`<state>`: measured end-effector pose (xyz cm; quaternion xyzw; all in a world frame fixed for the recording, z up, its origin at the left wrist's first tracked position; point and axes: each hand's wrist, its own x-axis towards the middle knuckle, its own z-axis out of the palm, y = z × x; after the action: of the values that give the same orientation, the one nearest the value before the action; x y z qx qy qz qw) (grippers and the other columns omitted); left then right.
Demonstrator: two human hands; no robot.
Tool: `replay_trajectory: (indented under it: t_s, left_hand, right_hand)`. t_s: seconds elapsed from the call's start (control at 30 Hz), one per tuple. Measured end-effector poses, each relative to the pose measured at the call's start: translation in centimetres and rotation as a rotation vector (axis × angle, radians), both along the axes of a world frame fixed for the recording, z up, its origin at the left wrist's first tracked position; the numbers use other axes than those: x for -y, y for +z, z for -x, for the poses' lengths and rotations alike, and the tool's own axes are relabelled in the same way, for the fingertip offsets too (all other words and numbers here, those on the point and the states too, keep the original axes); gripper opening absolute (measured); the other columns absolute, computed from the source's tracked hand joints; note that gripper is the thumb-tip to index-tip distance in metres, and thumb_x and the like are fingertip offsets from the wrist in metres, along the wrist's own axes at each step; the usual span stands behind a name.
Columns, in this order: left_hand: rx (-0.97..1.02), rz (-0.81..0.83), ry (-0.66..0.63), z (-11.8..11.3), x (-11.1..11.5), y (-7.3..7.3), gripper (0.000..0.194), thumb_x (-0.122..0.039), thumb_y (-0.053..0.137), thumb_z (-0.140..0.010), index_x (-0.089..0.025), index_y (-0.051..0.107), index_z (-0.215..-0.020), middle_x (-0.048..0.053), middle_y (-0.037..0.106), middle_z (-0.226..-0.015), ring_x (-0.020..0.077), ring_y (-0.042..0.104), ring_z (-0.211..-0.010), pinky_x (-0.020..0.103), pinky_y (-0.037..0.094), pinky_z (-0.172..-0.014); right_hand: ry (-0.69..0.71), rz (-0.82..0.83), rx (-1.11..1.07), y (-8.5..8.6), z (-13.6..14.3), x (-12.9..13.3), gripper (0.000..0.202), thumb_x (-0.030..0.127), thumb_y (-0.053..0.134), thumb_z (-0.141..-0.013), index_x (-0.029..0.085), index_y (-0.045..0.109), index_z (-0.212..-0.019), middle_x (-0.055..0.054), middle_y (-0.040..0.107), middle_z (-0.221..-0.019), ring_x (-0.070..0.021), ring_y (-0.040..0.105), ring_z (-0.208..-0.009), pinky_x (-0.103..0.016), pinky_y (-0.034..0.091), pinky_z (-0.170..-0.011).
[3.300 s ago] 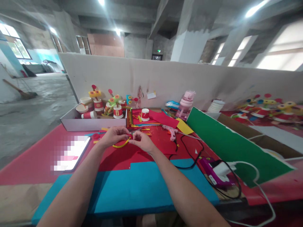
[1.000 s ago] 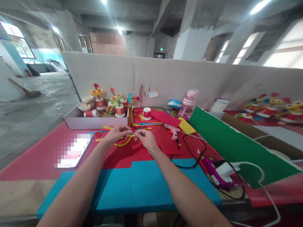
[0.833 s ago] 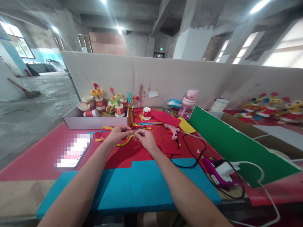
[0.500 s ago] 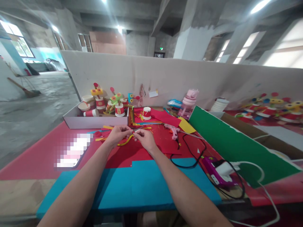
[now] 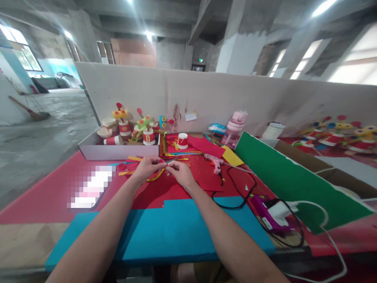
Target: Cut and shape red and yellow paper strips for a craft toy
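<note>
Close together over the middle of the red work surface, my left hand (image 5: 148, 167) and my right hand (image 5: 180, 172) both have their fingers pinched, tips nearly meeting. A narrow yellow paper strip (image 5: 154, 179) curves down from the fingertips of my left hand. A small red piece (image 5: 161, 160) shows at the same fingertips. My right thumb and index finger close on something too small to make out. Just behind the fingertips is a thin silvery object, partly hidden. Yellow and blue paper strips lie beside and behind my left hand.
Paper-cup figures (image 5: 149, 135) stand in a white box (image 5: 120, 152). A red cup (image 5: 182, 140) sits behind my hands. To the right are a pink glue gun (image 5: 216, 163), black cable, a purple power strip (image 5: 272, 216) and a green panel (image 5: 291, 181). A blue board (image 5: 176, 232) lies in front.
The small red piece at the fingertips has shifted slightly up and left. Both hands stay almost in place, still pinched together.
</note>
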<state>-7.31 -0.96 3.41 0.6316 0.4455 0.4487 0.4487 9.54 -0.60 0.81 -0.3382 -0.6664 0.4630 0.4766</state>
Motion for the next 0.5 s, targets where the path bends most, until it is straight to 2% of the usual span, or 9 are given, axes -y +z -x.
replay_trajectory:
  t_s: [0.13, 0.23, 0.4, 0.5]
  left_hand:
    - [0.012, -0.013, 0.085, 0.14, -0.18, -0.15, 0.031, -0.043, 0.075, -0.065, -0.013, 0.065, -0.065, -0.002, 0.056, -0.052, 0.0088, 0.047, -0.05, 0.021, 0.036, -0.05]
    - [0.044, -0.006, 0.124, 0.33, -0.22, 0.09, 0.034, -0.044, 0.076, -0.062, -0.013, 0.063, -0.061, -0.001, 0.055, -0.051, 0.0088, 0.047, -0.049, 0.021, 0.037, -0.05]
    - [0.088, -0.006, 0.147, 0.51, -0.15, 0.57, 0.035, -0.044, 0.077, -0.061, -0.013, 0.062, -0.059, -0.002, 0.055, -0.05, 0.0085, 0.047, -0.049, 0.021, 0.036, -0.049]
    - [0.108, -0.018, 0.139, 0.62, -0.21, 0.57, 0.034, -0.043, 0.077, -0.061, -0.013, 0.062, -0.058, -0.002, 0.056, -0.051, 0.0081, 0.047, -0.049, 0.021, 0.037, -0.05]
  right_hand:
    - [-0.048, 0.008, -0.054, -0.05, 0.29, 0.12, 0.025, 0.035, 0.069, -0.07, 0.02, 0.056, -0.084, 0.003, 0.061, -0.07, -0.0126, 0.06, -0.06, -0.026, 0.049, -0.063]
    - [-0.097, -0.048, -0.048, -0.15, 0.3, 0.09, 0.028, 0.035, 0.071, -0.068, 0.022, 0.051, -0.082, 0.004, 0.058, -0.072, -0.0132, 0.06, -0.063, -0.026, 0.049, -0.062]
    - [-0.119, -0.139, 0.02, -0.1, 0.06, -0.02, 0.019, 0.034, 0.067, -0.071, 0.019, 0.057, -0.076, -0.001, 0.063, -0.076, -0.0157, 0.06, -0.074, -0.028, 0.048, -0.072]
    - [-0.143, -0.137, 0.049, 0.06, -0.07, 0.01, 0.017, 0.034, 0.064, -0.074, 0.018, 0.06, -0.074, -0.002, 0.064, -0.073, -0.0152, 0.059, -0.069, -0.028, 0.046, -0.068]
